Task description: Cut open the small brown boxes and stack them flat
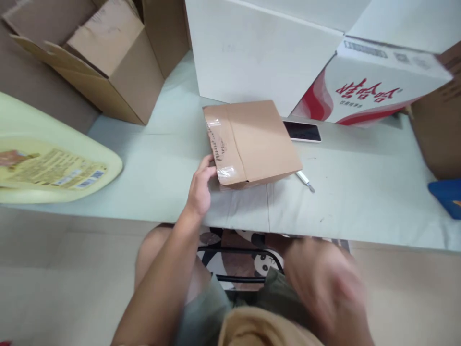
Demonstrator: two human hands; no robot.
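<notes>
The left hand has bent fingers and touches the taped left end of the cardboard box; whether it grips, I cannot tell; the box is on the table; the right hand is blurred, its state I cannot tell; beside the box show a small tool and a phone; behind stands a white carton.

The middle box is brown, the tablecloth pale green.
</notes>
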